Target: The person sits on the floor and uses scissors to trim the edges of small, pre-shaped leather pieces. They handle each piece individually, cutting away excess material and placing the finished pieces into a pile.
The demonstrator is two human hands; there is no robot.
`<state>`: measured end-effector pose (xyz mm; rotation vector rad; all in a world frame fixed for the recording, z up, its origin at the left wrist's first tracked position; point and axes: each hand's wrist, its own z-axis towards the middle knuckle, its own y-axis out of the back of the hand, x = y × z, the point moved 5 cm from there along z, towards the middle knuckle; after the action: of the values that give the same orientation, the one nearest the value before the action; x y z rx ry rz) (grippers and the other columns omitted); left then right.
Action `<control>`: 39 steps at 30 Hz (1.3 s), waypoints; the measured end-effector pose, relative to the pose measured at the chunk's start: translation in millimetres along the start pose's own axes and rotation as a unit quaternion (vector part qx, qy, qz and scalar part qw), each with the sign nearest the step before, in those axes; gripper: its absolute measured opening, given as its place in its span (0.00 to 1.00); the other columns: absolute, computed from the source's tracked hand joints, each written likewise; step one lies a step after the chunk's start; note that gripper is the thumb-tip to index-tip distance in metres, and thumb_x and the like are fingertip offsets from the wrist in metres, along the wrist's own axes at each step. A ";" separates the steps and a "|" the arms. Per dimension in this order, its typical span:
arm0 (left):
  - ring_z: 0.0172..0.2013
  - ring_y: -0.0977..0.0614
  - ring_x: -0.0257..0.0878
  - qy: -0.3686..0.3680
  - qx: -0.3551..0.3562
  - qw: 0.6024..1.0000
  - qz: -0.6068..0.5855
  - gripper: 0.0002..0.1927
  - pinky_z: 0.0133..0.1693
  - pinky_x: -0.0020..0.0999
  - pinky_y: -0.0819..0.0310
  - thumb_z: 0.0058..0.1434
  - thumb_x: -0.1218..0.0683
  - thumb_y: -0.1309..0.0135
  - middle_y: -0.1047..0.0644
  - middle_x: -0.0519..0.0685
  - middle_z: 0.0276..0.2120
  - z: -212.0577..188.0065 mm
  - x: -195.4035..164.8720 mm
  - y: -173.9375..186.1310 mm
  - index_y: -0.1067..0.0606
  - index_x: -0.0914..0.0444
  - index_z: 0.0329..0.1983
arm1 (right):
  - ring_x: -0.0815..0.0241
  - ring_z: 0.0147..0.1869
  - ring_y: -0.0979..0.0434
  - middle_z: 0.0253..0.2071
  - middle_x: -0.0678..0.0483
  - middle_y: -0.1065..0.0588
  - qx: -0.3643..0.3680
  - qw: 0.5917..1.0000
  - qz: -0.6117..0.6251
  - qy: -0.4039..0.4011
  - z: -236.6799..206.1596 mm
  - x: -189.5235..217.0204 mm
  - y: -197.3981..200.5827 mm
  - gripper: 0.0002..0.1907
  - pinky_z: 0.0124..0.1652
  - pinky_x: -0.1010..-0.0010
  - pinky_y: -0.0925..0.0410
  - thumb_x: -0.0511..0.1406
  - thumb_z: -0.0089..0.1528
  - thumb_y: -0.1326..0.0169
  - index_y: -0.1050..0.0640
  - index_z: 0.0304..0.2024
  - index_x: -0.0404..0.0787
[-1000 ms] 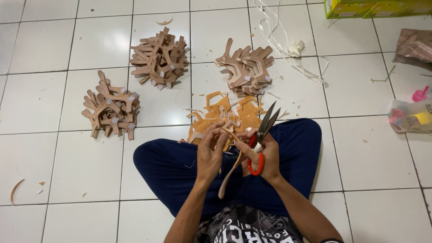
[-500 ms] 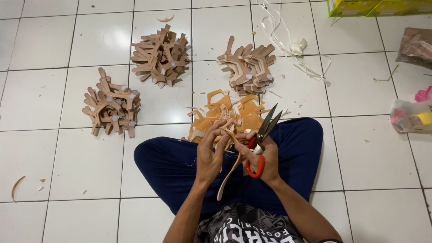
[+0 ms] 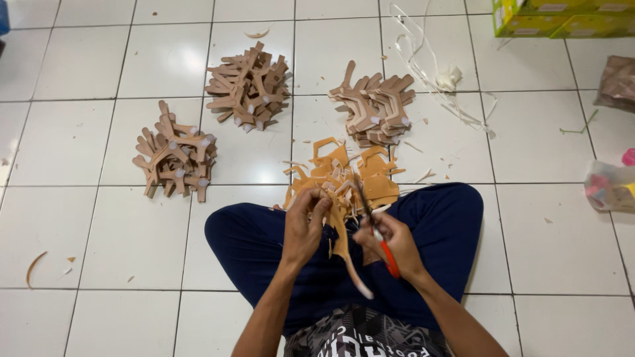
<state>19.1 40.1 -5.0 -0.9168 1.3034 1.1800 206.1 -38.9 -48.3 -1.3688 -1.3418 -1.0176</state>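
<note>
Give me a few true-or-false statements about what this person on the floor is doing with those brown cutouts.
1. The right hand holds scissors with orange handles. True.
2. The left hand is empty. False: it holds a tan strip.
3. Three brown piles sit on the tiles beyond the knees. True.
4. The person sits at a table. False: they sit cross-legged on the white floor.
5. The orange cutouts lie just ahead of the legs. True.

Scissors (image 3: 374, 228): handle loops hidden inside right hand (image 3: 390, 241), blades blurred. Left hand (image 3: 305, 221) fingertips covered by tan cut-out piece (image 3: 340, 228). Yellow-green boxes (image 3: 562, 14) cut off at far edge; plastic bag (image 3: 612, 186) cut off right. Both forearms cut off at near edge.
</note>
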 end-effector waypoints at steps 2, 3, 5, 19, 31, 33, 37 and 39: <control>0.34 0.20 0.34 -0.031 -0.015 0.998 0.047 0.05 0.39 0.29 0.24 0.69 0.59 0.47 0.24 0.48 0.34 1.9 -8.6 5.7 0.25 0.67 0.40 | 0.71 0.20 0.28 0.25 0.55 0.22 0.068 0.997 -0.030 -0.020 -9.8 -3.2 0.7 0.23 0.20 0.81 0.35 0.49 0.61 0.43 0.22 0.40 0.34; 0.35 0.20 0.34 -0.048 -0.019 0.997 0.055 0.04 0.39 0.29 0.23 0.68 0.60 0.47 0.23 0.48 0.35 2.8 -13.0 6.8 0.25 0.68 0.40 | 0.72 0.17 0.30 0.21 0.56 0.25 0.103 0.993 -0.039 -0.036 -15.3 -5.0 1.2 0.27 0.18 0.82 0.36 0.53 0.62 0.48 0.20 0.38 0.35; 0.36 0.19 0.35 -0.046 -0.018 0.997 0.055 0.04 0.39 0.30 0.21 0.67 0.60 0.47 0.23 0.48 0.36 6.0 -17.1 8.0 0.25 0.68 0.40 | 0.72 0.15 0.30 0.18 0.57 0.27 0.139 0.988 -0.038 -0.049 -16.4 -8.8 -0.9 0.33 0.17 0.82 0.36 0.58 0.62 0.53 0.19 0.37 0.35; 0.31 0.20 0.35 0.011 0.002 1.000 -0.015 0.05 0.36 0.31 0.23 0.68 0.58 0.47 0.22 0.47 0.33 4.8 2.3 -12.3 0.24 0.66 0.38 | 0.70 0.14 0.34 0.16 0.58 0.31 0.057 0.991 0.114 -0.037 -7.6 -24.2 -0.9 0.23 0.16 0.79 0.39 0.48 0.65 0.43 0.25 0.34 0.33; 0.49 0.15 0.38 0.101 -0.015 0.973 -0.205 0.15 0.46 0.33 0.20 0.71 0.48 0.53 0.21 0.51 0.38 13.0 37.3 -42.3 0.26 0.65 0.43 | 0.62 0.29 0.17 0.27 0.51 0.19 -0.299 0.891 -0.336 0.059 37.8 4.9 45.9 0.16 0.33 0.71 0.26 0.40 0.55 0.33 0.20 0.39 0.38; 0.45 0.18 0.39 0.119 0.065 0.977 -0.164 0.17 0.48 0.32 0.22 0.65 0.51 0.46 0.19 0.49 0.43 6.9 42.2 -61.3 0.28 0.58 0.56 | 0.67 0.33 0.16 0.29 0.53 0.18 -0.263 0.904 -0.307 0.143 46.9 0.1 41.5 0.17 0.35 0.74 0.25 0.38 0.52 0.32 0.19 0.42 0.40; 0.44 0.16 0.41 0.163 0.081 0.970 -0.163 0.16 0.45 0.30 0.22 0.66 0.53 0.43 0.18 0.53 0.41 6.6 59.9 -70.5 0.26 0.67 0.53 | 0.66 0.38 0.16 0.34 0.54 0.15 -0.205 0.946 -0.235 0.091 55.5 -34.9 43.4 0.23 0.37 0.75 0.25 0.31 0.47 0.30 0.18 0.46 0.40; 0.45 0.15 0.40 0.180 0.082 0.930 -0.310 0.19 0.47 0.28 0.19 0.63 0.56 0.45 0.17 0.53 0.42 6.6 66.4 -69.2 0.28 0.68 0.56 | 0.65 0.40 0.16 0.37 0.52 0.16 -0.196 0.969 -0.093 0.118 58.3 -43.2 40.9 0.23 0.39 0.75 0.23 0.30 0.49 0.31 0.20 0.48 0.36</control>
<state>80.9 40.3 -78.5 -1.3358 1.2325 0.4141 241.6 9.7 -105.9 -1.3662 -1.1438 -1.5860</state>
